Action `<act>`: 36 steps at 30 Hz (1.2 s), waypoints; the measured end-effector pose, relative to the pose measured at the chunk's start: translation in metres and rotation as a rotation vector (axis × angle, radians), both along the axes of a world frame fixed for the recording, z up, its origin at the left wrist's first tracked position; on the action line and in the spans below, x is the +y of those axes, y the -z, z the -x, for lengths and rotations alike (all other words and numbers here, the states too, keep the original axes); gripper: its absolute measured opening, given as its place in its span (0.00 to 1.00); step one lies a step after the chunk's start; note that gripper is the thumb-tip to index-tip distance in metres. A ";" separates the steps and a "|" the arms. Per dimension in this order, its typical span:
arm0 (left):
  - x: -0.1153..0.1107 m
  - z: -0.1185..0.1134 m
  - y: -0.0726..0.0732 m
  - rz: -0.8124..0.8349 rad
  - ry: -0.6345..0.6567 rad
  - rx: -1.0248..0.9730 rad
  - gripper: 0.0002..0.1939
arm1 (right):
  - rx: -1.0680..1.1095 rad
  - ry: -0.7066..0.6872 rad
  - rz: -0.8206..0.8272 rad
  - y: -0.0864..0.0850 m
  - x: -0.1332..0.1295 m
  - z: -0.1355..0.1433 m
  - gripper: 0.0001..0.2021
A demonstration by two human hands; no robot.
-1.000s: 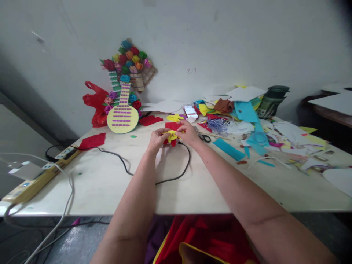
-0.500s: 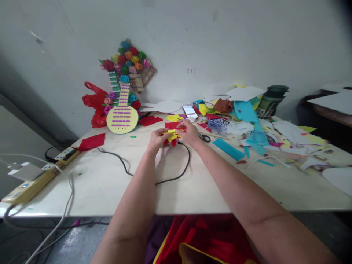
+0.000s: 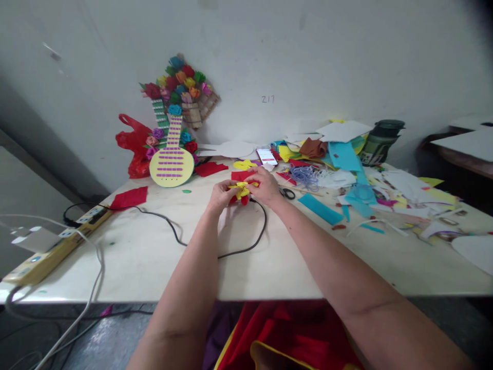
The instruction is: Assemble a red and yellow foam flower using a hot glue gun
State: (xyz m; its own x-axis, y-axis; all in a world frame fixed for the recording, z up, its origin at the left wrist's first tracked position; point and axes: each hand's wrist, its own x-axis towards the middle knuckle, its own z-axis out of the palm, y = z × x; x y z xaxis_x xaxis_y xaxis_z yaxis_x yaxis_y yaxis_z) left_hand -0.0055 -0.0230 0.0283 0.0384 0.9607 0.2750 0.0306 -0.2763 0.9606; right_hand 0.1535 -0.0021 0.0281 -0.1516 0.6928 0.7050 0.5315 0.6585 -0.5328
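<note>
Both hands pinch a small yellow and red paper flower (image 3: 242,190) above the middle of the table. My left hand (image 3: 222,195) is closed on its left side. From the right, my right hand (image 3: 266,188) grips it with bent fingers. Yellow petals face up, and red pieces show below them. Just behind the hands lie a red paper piece (image 3: 240,176) and a yellow paper piece (image 3: 245,165). The black-handled scissors (image 3: 288,193) lie right of my right hand, partly hidden by it. A black cable (image 3: 252,247) loops under my arms.
A yellow paper guitar (image 3: 171,167) leans near paper flowers (image 3: 181,82) and a red plastic bag (image 3: 134,146). At left is a power strip (image 3: 73,241). Toward the right lie a phone (image 3: 266,156), string (image 3: 302,177), blue paper (image 3: 320,208), scraps and a dark green bottle (image 3: 381,143).
My right hand's fingers have shifted slightly on the flower, lowering and flattening a little. The yellow petals sit a bit differently. My left hand has barely moved.
</note>
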 end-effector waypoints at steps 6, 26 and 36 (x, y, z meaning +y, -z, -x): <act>0.002 0.001 0.002 -0.003 0.002 0.020 0.16 | -0.158 0.032 -0.101 -0.004 -0.002 -0.004 0.05; 0.000 0.000 0.001 0.017 0.007 0.000 0.15 | -0.308 0.100 -0.155 -0.007 -0.010 -0.002 0.05; 0.001 0.001 0.002 0.020 0.024 0.009 0.15 | -0.350 0.065 -0.154 -0.010 -0.014 -0.002 0.05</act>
